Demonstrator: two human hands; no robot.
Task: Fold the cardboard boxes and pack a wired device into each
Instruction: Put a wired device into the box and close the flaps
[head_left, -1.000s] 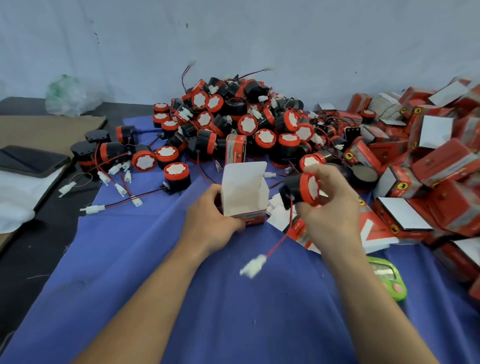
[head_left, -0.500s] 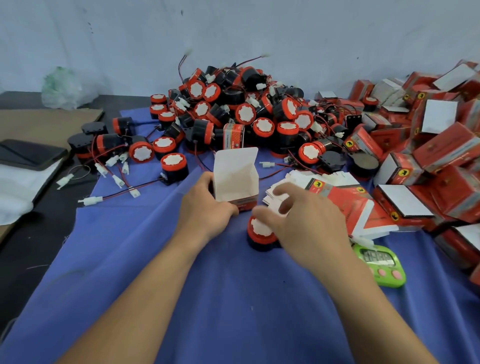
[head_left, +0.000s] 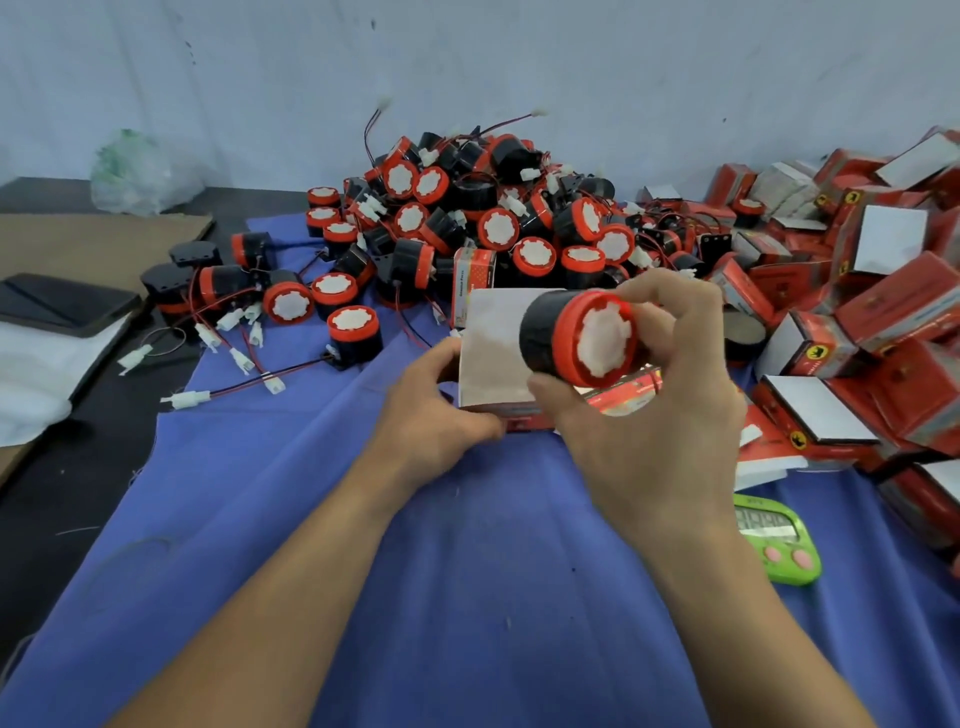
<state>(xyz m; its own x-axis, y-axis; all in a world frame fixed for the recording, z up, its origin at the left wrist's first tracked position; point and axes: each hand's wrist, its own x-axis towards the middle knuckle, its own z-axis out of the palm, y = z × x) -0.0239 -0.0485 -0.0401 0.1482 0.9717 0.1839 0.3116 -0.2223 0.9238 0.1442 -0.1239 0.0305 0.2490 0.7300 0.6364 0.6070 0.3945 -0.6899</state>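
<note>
Our left hand (head_left: 434, 410) grips the open cardboard box (head_left: 491, 358), which stands on the blue cloth (head_left: 467, 571) over the table (head_left: 62, 499). Our right hand (head_left: 660, 426) holds one wired device (head_left: 566, 338) raised just in front of the box, fingers (head_left: 670, 290) curled round its red cap. The device pile (head_left: 467, 218) lies behind.
</note>
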